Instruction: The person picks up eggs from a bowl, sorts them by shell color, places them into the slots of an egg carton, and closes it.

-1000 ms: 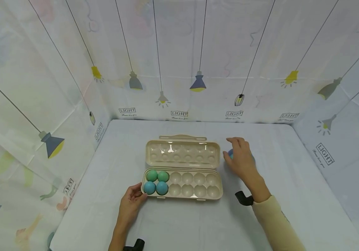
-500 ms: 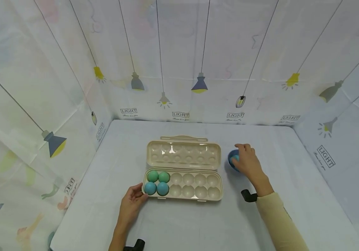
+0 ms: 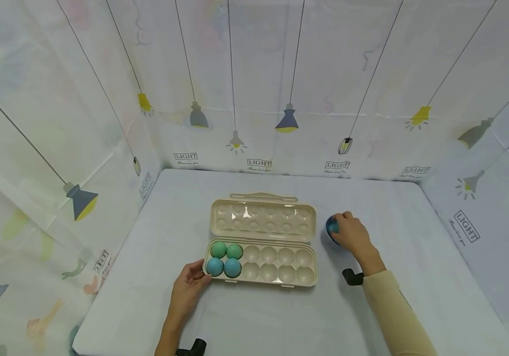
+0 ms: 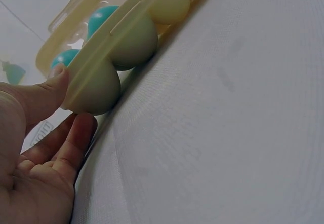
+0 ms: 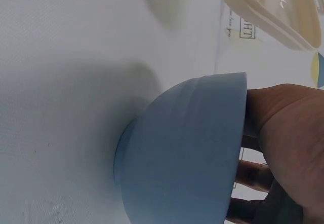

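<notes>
An open beige plastic egg box (image 3: 260, 262) holds two green eggs (image 3: 226, 250) and two blue eggs (image 3: 223, 267) at its left end; only their round tops show. My left hand (image 3: 186, 291) pinches the left end of the egg box, thumb (image 4: 48, 92) on the rim and fingers (image 4: 76, 138) beneath. To the box's right stands a blue bowl (image 5: 182, 153) with a blue egg (image 3: 334, 227) inside. My right hand (image 3: 353, 236) reaches over the rim into that bowl, thumb and fingers down inside. The bowl wall hides the fingertips in the right wrist view, so their hold cannot be told.
The box's lid (image 3: 263, 220) lies folded back behind the wells. A white cloth covers the table (image 3: 281, 321), and a printed curtain (image 3: 258, 99) hangs at the back and sides. Black cameras (image 3: 353, 277) sit on both wrists.
My right hand has moved from above the bowl down into it, its fingers dropping inside. The left hand keeps its grip on the egg box. The head view has shifted slightly.
</notes>
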Available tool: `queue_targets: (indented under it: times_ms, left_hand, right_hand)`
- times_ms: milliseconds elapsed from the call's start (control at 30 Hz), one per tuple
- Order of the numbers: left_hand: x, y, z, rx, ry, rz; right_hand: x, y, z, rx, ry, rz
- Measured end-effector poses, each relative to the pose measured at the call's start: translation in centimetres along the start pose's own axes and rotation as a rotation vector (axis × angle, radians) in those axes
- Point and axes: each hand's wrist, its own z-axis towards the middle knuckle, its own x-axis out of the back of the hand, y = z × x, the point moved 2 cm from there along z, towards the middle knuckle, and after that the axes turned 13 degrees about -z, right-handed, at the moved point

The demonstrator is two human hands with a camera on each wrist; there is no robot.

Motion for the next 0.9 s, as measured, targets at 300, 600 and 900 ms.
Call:
queue_targets:
  times_ms: [300, 600, 900]
  left_hand:
    - [-0.1, 0.1, -0.1, 0.001, -0.003, 0.002]
    - [-0.1, 0.2, -0.2, -0.032, -0.01, -0.014]
    - [0.0, -0.1, 0.0, -0.036, -0.019, -0.022]
  right_hand:
    - [-0.4, 0.0, 0.4, -0.017, -0.044, 0.001]
    - [-0.9, 0.2, 0.7, -0.036, -0.051, 0.017]
    - [-1.6, 0.8, 0.7, -0.072, 0.002, 0.099]
